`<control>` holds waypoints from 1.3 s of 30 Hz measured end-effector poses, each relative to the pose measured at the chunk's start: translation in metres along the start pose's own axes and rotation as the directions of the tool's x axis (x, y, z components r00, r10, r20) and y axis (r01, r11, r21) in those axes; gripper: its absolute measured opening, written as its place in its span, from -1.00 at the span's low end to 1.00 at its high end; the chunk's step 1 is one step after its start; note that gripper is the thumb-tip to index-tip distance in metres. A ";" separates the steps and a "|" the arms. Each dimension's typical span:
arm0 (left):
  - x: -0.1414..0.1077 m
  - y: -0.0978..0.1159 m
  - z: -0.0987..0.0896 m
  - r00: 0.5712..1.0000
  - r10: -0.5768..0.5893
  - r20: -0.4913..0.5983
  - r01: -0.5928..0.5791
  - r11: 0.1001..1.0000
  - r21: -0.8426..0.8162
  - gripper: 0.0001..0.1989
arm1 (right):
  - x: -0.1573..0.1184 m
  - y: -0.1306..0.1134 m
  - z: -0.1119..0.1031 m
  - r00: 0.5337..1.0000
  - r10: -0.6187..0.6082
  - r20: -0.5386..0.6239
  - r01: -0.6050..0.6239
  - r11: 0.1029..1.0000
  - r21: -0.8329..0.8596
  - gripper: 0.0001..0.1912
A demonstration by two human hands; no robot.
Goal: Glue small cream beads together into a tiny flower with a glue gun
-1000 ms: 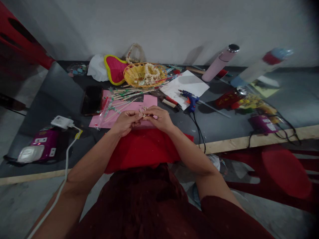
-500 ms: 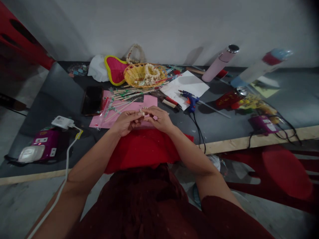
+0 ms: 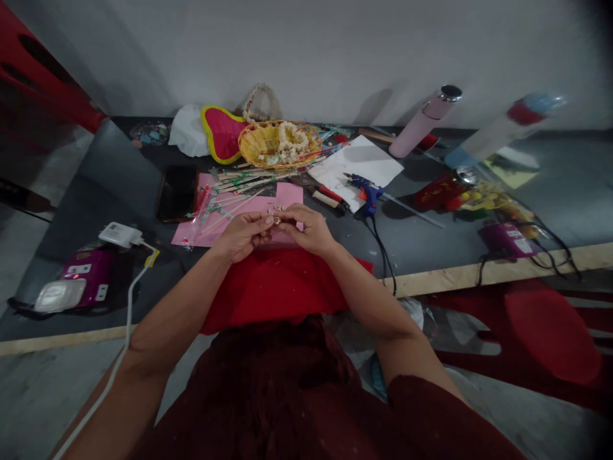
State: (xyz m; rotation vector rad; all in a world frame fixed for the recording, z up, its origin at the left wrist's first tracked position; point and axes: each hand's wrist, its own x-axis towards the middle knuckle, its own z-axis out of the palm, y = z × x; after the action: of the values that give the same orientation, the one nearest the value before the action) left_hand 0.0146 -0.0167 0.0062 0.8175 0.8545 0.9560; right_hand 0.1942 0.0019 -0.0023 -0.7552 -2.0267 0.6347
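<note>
A small cream-coloured beaded piece (image 3: pixel 276 216) is pinched between my two hands above the pink paper (image 3: pixel 215 223). My left hand (image 3: pixel 246 235) grips it with thumb and fingers from the left. From the right, my right hand (image 3: pixel 308 229) holds it with its fingertips. Under my wrists a red cloth (image 3: pixel 278 287) lies at the table's front edge. Behind the hands are thin sticks (image 3: pixel 244 184) with green bits, and a yellow wicker basket (image 3: pixel 258 144) with cream beaded strands (image 3: pixel 292 144) in it.
A blue glue gun (image 3: pixel 368 195) lies on white paper (image 3: pixel 368 156), its cable crossing the table's front edge. Pink flask (image 3: pixel 421 124) and red can (image 3: pixel 440 191) are to the right, a phone (image 3: pixel 177 193) and a charger (image 3: pixel 119 234) with a white cable to the left.
The beaded piece has turned a little between my fingertips and more of it shows. My hands are in almost the same place.
</note>
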 end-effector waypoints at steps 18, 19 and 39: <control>0.000 0.003 0.004 1.000 0.024 -0.016 -0.024 0.999 -0.029 -0.73 | 0.000 0.000 0.000 0.998 -0.034 -0.058 0.037 0.998 0.048 -0.71; -0.001 0.004 0.005 0.999 0.028 -0.026 -0.029 0.999 -0.037 -0.75 | 0.000 0.000 0.000 0.997 -0.031 -0.072 0.036 0.997 0.069 -0.73; 0.002 0.001 0.002 0.997 0.055 -0.060 -0.061 0.993 -0.100 -0.70 | -0.002 -0.004 -0.007 0.986 0.144 -0.087 -0.140 0.989 0.053 -0.67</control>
State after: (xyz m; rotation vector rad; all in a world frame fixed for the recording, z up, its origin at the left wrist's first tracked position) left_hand 0.0168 -0.0148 0.0078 0.7339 0.8282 1.0704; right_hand 0.1996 -0.0008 0.0028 -0.8912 -1.8815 0.7139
